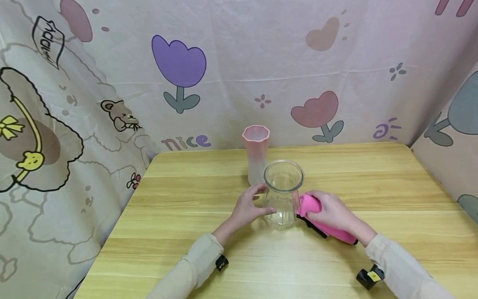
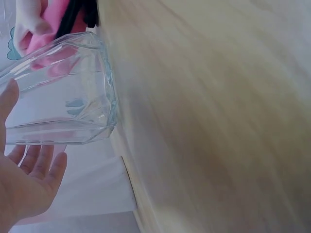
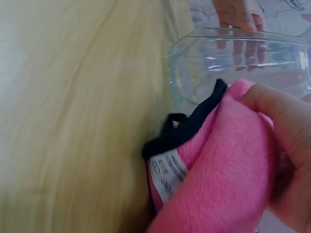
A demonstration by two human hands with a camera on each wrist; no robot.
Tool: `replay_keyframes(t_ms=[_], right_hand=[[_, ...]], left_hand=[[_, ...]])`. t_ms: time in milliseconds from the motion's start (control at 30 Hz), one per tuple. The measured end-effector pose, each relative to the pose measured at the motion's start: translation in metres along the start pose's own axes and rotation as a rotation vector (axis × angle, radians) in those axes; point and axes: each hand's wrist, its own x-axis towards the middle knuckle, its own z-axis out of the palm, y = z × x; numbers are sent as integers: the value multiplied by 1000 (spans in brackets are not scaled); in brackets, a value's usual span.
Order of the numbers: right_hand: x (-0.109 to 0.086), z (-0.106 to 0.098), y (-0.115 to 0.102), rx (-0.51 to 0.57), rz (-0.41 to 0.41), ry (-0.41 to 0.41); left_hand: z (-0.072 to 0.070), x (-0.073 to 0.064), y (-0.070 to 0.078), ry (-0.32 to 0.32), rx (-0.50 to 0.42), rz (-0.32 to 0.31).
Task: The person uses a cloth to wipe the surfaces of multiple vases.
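Observation:
A clear faceted glass vase (image 1: 282, 207) with a round rim stands upright on the wooden table. My left hand (image 1: 248, 206) is at its left side, thumb across the front and fingers round the back. In the left wrist view, that hand's thumb (image 2: 8, 99) overlaps the glass. On the vase's other side, my right hand (image 1: 332, 209) grips a bunched pink cloth (image 1: 337, 233) with black edging. The cloth's front end is close against the glass. A white printed label (image 3: 167, 174) shows on the cloth in the right wrist view.
Behind the glass vase and slightly left stands a tall pink-to-white vase (image 1: 256, 155) with an angular rim. A printed curtain (image 1: 231, 62) hangs along the table's back edge and at both sides. The wooden table (image 1: 168, 216) extends to the left and right.

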Motion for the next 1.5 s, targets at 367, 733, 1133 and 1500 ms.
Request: replay_keyframes(t_ms=[367,733,1133,1500], right_hand=[[5,-17,-23,317,41,187],[3,-30,-36,404,-31,404],[11,-42,-41,471,-82,464],[5,-29,-32,391,-48,397]], left_hand=[[-3,1,3,-19,3,-38],[-2,3,6,-50,44,-18],[-4,2,5,-43,59,-25],[-4,1,5,-40,51,-24]])
